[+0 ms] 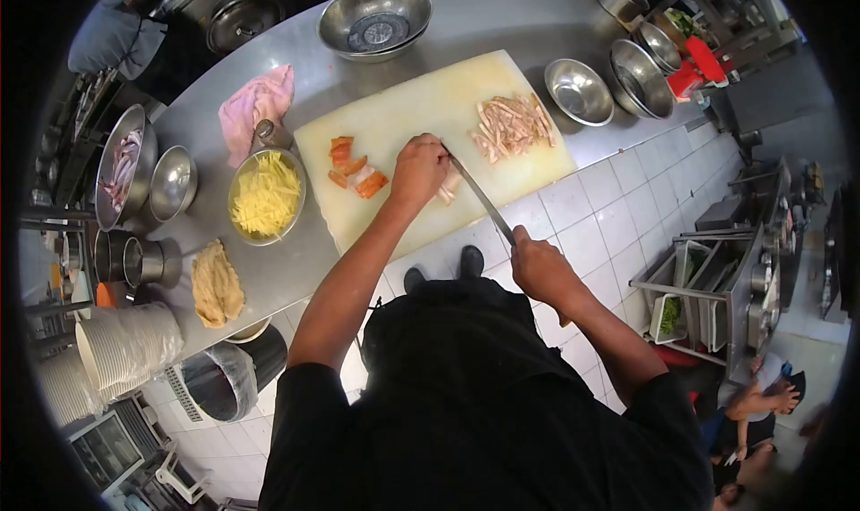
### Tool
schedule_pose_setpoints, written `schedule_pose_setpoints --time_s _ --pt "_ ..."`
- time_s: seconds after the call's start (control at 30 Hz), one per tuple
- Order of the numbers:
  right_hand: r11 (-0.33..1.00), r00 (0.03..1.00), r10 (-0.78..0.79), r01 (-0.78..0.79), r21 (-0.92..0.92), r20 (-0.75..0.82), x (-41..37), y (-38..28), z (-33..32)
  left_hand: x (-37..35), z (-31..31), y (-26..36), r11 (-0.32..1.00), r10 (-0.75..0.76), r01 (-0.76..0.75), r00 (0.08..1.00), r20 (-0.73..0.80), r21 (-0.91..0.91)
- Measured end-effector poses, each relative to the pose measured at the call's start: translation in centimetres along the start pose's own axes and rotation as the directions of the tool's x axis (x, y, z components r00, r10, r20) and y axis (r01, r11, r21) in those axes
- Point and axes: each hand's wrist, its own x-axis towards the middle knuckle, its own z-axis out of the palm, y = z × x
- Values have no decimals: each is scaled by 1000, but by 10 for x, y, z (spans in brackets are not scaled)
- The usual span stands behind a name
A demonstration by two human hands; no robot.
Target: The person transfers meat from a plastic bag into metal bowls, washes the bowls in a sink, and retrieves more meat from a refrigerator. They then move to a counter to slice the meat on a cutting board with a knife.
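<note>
My right hand [541,267] is wrapped round the handle of a long kitchen knife [482,193], its blade slanting up and left to the cutting board [421,90]. Against the blade's tip end, the curled fingers of my left hand [421,166] press on a piece of pale meat, mostly hidden beneath them. A few pale strips [448,188] show between that hand and the blade. Orange-edged meat pieces [358,171] lie on the board to the left. A heap of sliced meat strips [512,128] is on the board's right side.
Left of the board stand a bowl of yellow strips [266,197], a pink cloth [255,108] and a folded tan cloth [216,283]. A steel bowl [374,18] sits beyond the board, another [579,92] to its right. A person in grey [116,41] is at the far left.
</note>
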Motion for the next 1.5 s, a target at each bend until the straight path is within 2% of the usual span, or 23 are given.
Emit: schedule_pose_setpoints --time_s 0.27,0.37,0.4,0.5,0.7,0.83,1.03,1.13,1.3,1.43,1.5 --pt "998 998 -64 64 -11 -15 57 0 8 -2 1 1 998 19 -20 1000 19 61" --pt "975 990 29 -58 215 135 60 -22 -25 -3 4 -7 998 54 -56 997 48 41" --pt "993 998 -60 60 98 -7 63 -14 -18 -1 -1 -6 997 62 -64 996 60 33" --pt "998 991 -61 64 17 -117 55 6 -18 -12 -6 2 993 -63 57 996 -64 -100" --pt "997 996 -74 75 10 -41 16 9 -24 -15 -18 3 988 -127 125 991 -29 -88" --pt "998 998 -57 56 35 10 6 4 -22 -10 -14 0 995 -87 86 996 -24 -47" --pt "997 997 -73 73 -29 15 10 15 -6 -4 0 -9 997 -20 22 999 -33 69" --pt "998 997 -7 13 -63 80 10 5 -15 -4 0 -6 998 -19 22 999 -40 64" --pt "995 997 -75 77 -58 21 28 14 4 -5 2 -2 998 -54 55 997 -53 27" --pt "982 983 -182 180 -51 -34 60 19 6 -3 0 1 995 -38 41 999 -34 89" --pt "997 992 -28 18 77 126 58 -4 -32 -2 -2 2 994 -32 31 999 5 107"
